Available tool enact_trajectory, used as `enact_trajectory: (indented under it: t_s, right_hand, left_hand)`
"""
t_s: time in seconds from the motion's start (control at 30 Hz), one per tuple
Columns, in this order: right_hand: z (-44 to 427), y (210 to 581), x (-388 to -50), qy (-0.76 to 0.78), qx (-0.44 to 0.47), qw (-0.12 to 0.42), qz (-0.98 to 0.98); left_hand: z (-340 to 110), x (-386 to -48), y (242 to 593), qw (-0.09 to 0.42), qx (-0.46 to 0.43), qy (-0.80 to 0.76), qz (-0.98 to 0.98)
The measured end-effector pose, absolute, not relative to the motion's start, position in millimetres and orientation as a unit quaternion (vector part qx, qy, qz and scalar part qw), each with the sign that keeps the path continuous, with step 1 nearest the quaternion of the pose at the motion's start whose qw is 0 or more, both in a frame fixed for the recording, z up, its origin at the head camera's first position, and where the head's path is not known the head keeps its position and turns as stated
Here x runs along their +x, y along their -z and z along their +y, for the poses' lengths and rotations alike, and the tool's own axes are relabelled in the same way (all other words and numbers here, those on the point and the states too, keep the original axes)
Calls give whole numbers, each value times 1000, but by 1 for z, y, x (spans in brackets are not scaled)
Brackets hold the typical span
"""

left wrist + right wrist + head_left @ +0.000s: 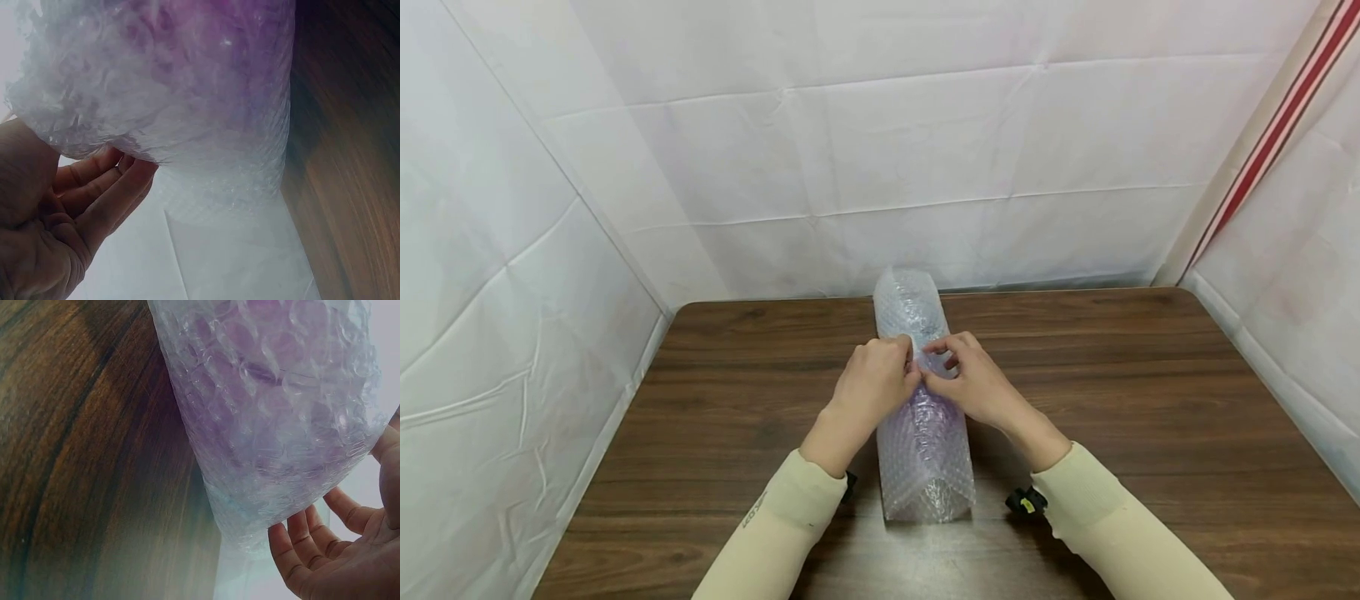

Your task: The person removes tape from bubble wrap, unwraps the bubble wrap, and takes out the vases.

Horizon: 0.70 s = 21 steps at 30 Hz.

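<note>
A long roll of clear bubble wrap stands lengthwise on the wooden table, something purple showing through its nearer half and a pale bluish part farther off. On top of its middle, the left hand pinches the wrap with curled fingers and thumb. Close beside it, the right hand rests on the wrap, its thumb and bent forefinger apart. In the left wrist view, the left hand's fingers meet the wrap's underside edge; in the right wrist view, the right hand touches the wrap with spread, slightly bent fingertips.
The dark wooden table reaches back to a white cloth wall, with more white cloth at both sides. A red-striped band runs down the right corner. Black wrist gear shows by the right cuff.
</note>
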State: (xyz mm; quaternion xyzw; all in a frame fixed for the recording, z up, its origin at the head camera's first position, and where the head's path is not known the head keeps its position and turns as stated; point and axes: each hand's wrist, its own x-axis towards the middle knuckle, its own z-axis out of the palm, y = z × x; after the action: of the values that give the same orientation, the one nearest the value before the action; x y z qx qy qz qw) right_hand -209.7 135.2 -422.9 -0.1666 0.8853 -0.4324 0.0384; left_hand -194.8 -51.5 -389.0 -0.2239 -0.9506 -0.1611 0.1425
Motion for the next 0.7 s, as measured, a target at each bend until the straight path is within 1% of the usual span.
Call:
enact_trajectory:
  t_s: [0.5,0.7]
  right_hand:
    - [134,427,-211,443,-177,35,878]
    - [133,429,-209,416,-177,22,892]
  left_hand:
    - [-53,-190,395,162,-218,228,-935]
    - [-53,-189,398,167,-200,246,-934]
